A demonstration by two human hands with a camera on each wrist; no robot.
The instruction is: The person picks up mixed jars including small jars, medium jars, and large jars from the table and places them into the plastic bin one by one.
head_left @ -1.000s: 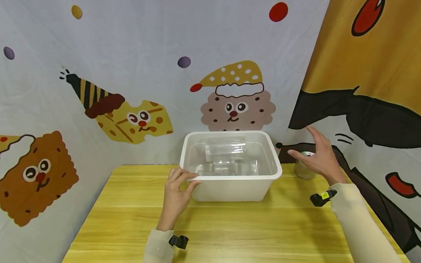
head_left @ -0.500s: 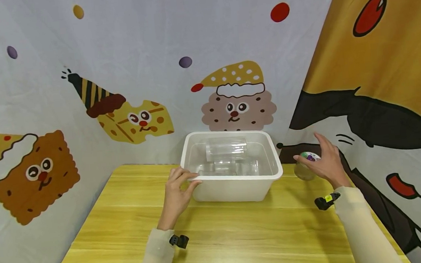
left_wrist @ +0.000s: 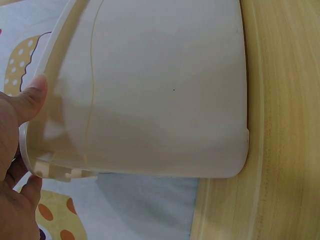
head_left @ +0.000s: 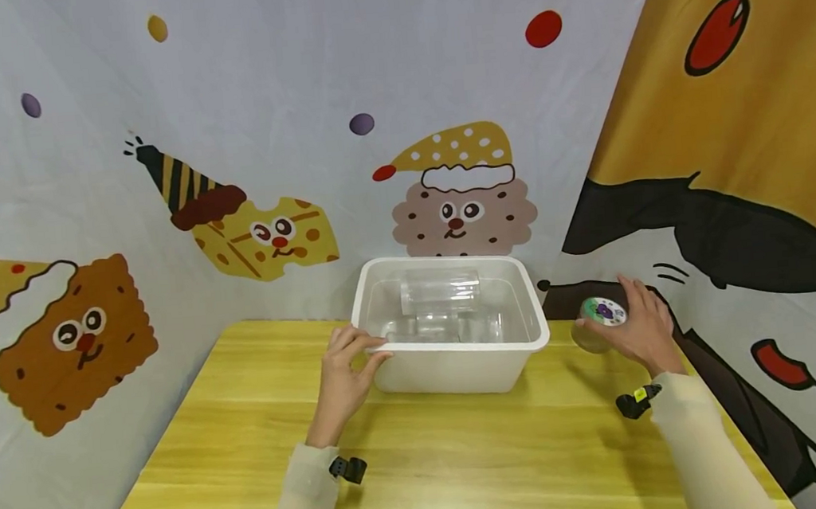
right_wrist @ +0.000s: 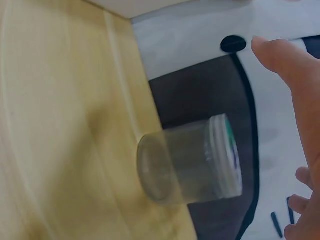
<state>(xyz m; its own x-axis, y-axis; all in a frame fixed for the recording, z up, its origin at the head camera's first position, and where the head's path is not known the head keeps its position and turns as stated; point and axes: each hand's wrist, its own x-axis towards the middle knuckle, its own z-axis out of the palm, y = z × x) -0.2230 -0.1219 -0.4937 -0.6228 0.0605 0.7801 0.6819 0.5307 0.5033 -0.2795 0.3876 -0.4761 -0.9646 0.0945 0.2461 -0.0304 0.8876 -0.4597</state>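
Observation:
A white plastic tub (head_left: 453,371) stands at the back of the wooden table. In the head view my left hand (head_left: 342,379) pinches its front left corner rim, and the left wrist view has the thumb (left_wrist: 36,95) over that rim. Inside the tub lie several clear plastic jars (head_left: 440,290). To its right a clear jar (right_wrist: 185,162) stands upright on the table, its white lid (head_left: 604,311) printed in green and purple. My right hand (head_left: 640,332) is spread just above and beside this jar, thumb and fingers wide apart.
The wooden table (head_left: 424,461) reaches back to a cloth backdrop (head_left: 257,74) with cartoon prints. Folds of this cloth hang close behind the tub and the jar.
My right hand has come down and slightly right over the jar, so more of its lid shows. The left hand keeps its pinch on the tub's rim.

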